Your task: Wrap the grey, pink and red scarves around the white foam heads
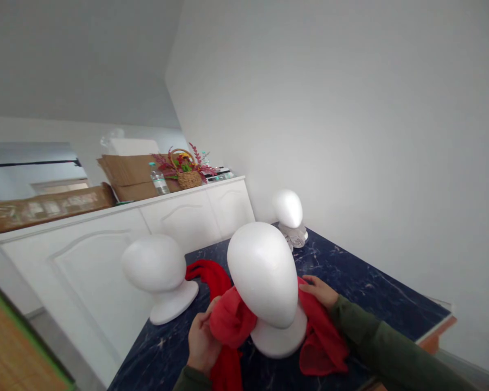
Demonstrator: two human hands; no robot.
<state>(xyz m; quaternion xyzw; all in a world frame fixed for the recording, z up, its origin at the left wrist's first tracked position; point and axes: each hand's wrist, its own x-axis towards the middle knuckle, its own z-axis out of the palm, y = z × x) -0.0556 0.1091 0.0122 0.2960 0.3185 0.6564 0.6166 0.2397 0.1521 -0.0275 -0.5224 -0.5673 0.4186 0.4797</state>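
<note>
Flower basket [188,172], water bottle [159,180], cardboard [127,174]

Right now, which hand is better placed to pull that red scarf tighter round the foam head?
Probably the left hand: it grips a bunched fold of the red scarf, while the right hand only rests flat on it behind the foam head.

The dark marbled table [350,282] bears three white foam heads [264,277] and a red scarf [321,336].

We see the foam head [264,274] hide the scarf's [232,320] middle; our left hand's [204,342] fingertips vanish in its folds; the desk's [350,282] near edge is cut off.
</note>
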